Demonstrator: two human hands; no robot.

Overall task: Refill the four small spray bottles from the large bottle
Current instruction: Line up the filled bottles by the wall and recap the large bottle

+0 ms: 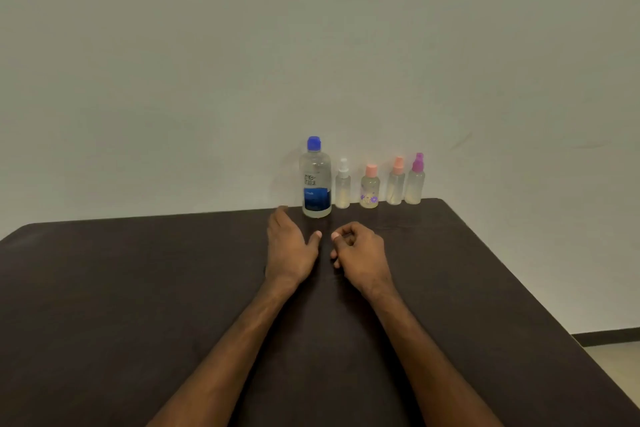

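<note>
The blue-capped large bottle (315, 180) stands upright at the far edge of the dark surface (138, 288), with four small bottles (370, 189) in a row just to its right. Near it the left hand (291, 250) reaches forward, fingers straight, thumb spread, empty. The right hand (360, 250), just beside, is curled, holding nothing. A plain wall (311, 45) rises behind.

The person's left hand (289, 248) and right hand (360, 253) are both bare, as are both wrists. The left forearm (242, 340) and right forearm (426, 350) are uncovered along all the length in view, down to the lower edge of the view. The thumbnails (318, 234) on both hands are cut short, and finer detail on the hands is too blurred to tell.
</note>
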